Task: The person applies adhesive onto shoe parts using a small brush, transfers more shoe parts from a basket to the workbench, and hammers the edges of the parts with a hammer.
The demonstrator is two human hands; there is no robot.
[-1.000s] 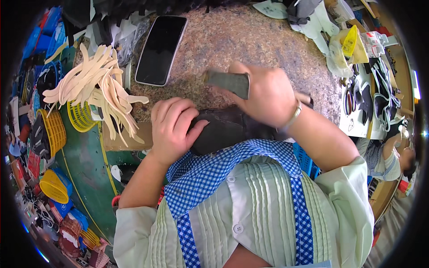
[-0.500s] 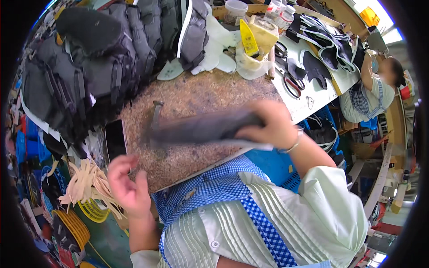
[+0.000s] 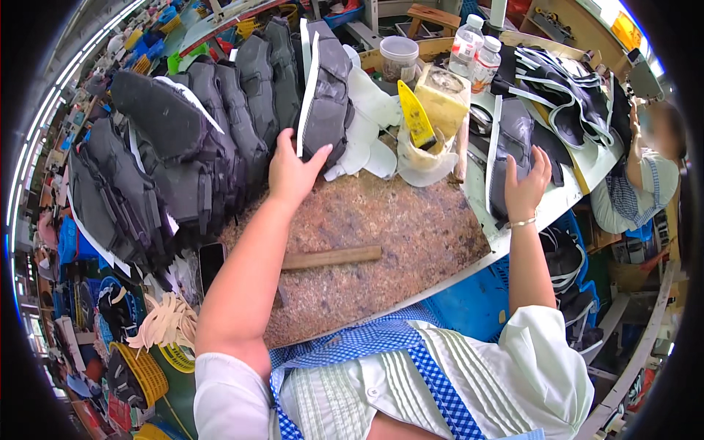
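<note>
My left hand (image 3: pixel 295 167) reaches over the work board (image 3: pixel 411 227), its thumb and fingers spread around the lower end of a dark grey padded fabric piece (image 3: pixel 327 88) with a white edge. That piece leans upright beside a row of similar ones. To the right, my right hand (image 3: pixel 526 187) has its fingers apart at the side of another dark grey padded piece (image 3: pixel 513 136), which lies on the white tabletop. A wooden handle (image 3: pixel 334 257) rests on the board; my left forearm hides its left end.
Stacked dark padded pieces (image 3: pixel 158 121) fill the left. Behind the board are white cut pieces (image 3: pixel 370 99), a yellow scraper (image 3: pixel 415 117), a tub (image 3: pixel 399 57) and bottles (image 3: pixel 466 44). A phone (image 3: pixel 211 260) lies left; a co-worker (image 3: pixel 645 172) sits right.
My right hand has carried the dark padded piece from over the board to the right tabletop and loosened from it. My left hand has moved up from the near left to the upright piece.
</note>
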